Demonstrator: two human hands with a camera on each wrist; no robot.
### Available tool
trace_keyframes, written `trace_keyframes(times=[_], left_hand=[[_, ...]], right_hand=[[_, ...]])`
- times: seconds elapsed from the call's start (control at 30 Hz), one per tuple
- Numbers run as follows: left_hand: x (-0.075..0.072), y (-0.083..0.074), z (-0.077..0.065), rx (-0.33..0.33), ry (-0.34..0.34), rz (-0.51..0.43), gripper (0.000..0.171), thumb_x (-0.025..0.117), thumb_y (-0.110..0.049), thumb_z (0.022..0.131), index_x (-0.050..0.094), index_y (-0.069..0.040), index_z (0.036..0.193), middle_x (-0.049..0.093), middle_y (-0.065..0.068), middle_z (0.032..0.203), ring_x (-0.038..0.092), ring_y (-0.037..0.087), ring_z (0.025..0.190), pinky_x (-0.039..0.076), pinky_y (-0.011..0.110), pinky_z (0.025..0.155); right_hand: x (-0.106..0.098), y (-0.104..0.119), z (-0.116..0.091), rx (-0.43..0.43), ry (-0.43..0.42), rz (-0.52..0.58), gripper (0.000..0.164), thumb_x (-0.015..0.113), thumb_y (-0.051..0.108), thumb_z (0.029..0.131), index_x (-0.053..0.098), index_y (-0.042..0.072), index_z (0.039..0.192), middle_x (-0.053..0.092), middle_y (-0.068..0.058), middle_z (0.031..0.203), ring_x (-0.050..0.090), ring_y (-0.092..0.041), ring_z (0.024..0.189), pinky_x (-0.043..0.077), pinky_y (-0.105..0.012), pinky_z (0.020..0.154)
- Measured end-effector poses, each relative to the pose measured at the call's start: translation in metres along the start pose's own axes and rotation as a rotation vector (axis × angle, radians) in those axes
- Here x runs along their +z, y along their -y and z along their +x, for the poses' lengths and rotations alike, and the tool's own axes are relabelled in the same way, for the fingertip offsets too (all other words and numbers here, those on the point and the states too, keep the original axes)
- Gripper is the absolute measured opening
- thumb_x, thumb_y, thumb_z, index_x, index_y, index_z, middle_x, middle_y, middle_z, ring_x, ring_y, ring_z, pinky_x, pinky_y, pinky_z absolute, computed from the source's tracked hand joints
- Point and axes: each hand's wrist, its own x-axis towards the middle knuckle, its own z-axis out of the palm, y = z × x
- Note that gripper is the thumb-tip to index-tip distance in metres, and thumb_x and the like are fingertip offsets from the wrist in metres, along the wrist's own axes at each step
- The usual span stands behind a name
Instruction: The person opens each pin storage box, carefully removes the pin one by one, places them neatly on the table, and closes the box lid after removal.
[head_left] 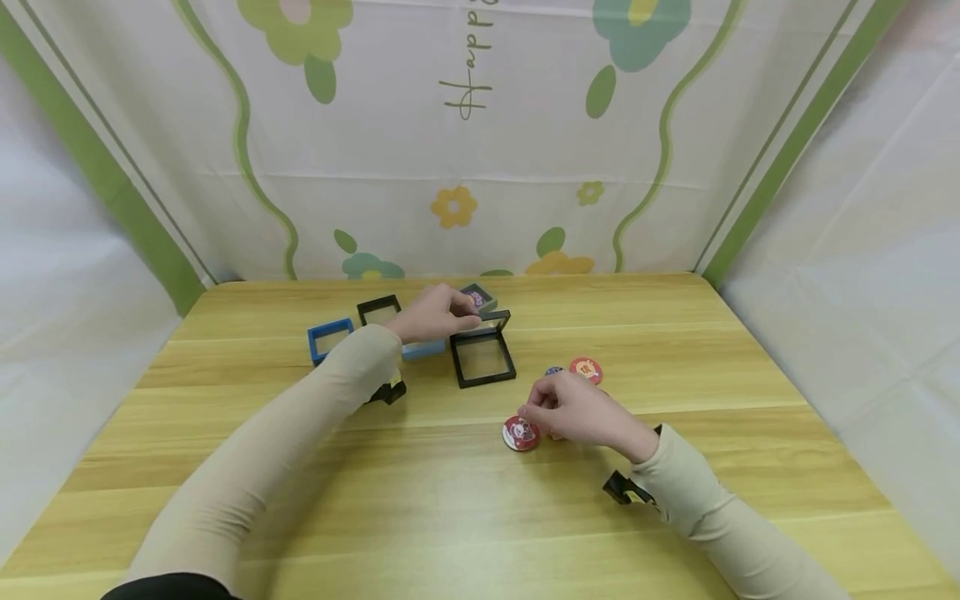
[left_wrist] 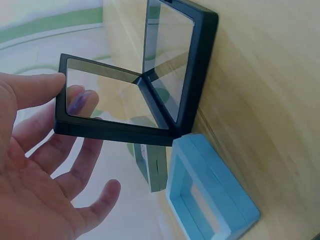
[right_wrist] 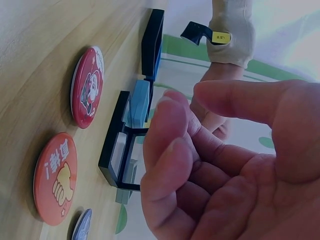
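Note:
My left hand (head_left: 433,317) pinches the raised half of a hinged black display frame (left_wrist: 198,65), thumb on one side and fingers behind. Clear film fills both halves, and the lower half rests on the table. My right hand (head_left: 581,410) hovers just above several round badges, its fingers loosely curled with nothing visible between them. Nearest its fingertips lies a red badge (right_wrist: 87,87) with a cartoon figure. Beside that is an orange badge (right_wrist: 56,180) with a fist picture, mostly hidden by the hand in the head view. A blue badge (right_wrist: 82,227) shows partly.
Another red badge (head_left: 587,370) lies beyond my right hand. Around my left hand stand a light blue frame (left_wrist: 220,175), a grey frame (head_left: 480,297) holding a purple item, a blue frame (head_left: 312,344) and another black frame (head_left: 377,301). A printed cloth (head_left: 510,150) hangs behind the table.

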Motion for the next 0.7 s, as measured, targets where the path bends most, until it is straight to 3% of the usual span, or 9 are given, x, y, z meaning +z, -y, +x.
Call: trace_keyframes(times=[0.17, 0.37, 0.7], left_hand=[[-0.002, -0.005, -0.003, -0.006, -0.006, 0.015, 0.016, 0.066, -0.020, 0.097, 0.078, -0.009, 0.097, 0.072, 0.010, 0.095, 0.063, 0.017, 0.080, 0.051, 0.034, 0.073], [0.000, -0.006, -0.004, -0.028, -0.025, 0.011, 0.018, 0.070, -0.021, 0.094, 0.078, -0.008, 0.102, 0.073, -0.002, 0.093, 0.067, 0.012, 0.082, 0.054, 0.032, 0.076], [0.009, -0.012, -0.007, -0.018, 0.006, 0.100, 0.014, 0.075, -0.024, 0.090, 0.080, -0.012, 0.095, 0.072, -0.007, 0.085, 0.065, 0.010, 0.079, 0.053, 0.031, 0.074]], right_hand=[[0.000, 0.001, 0.000, -0.001, 0.003, 0.004, 0.018, 0.066, 0.017, 0.095, 0.070, 0.005, 0.083, 0.057, 0.001, 0.065, 0.051, -0.011, 0.055, 0.043, -0.026, 0.050], [-0.001, 0.003, -0.001, -0.009, 0.002, -0.008, 0.018, 0.065, 0.017, 0.095, 0.070, 0.005, 0.082, 0.056, 0.002, 0.064, 0.051, -0.011, 0.053, 0.042, -0.026, 0.049], [0.000, 0.004, -0.002, 0.004, 0.008, -0.005, 0.017, 0.065, 0.016, 0.094, 0.070, 0.005, 0.082, 0.057, 0.002, 0.063, 0.051, -0.011, 0.053, 0.042, -0.026, 0.048]])
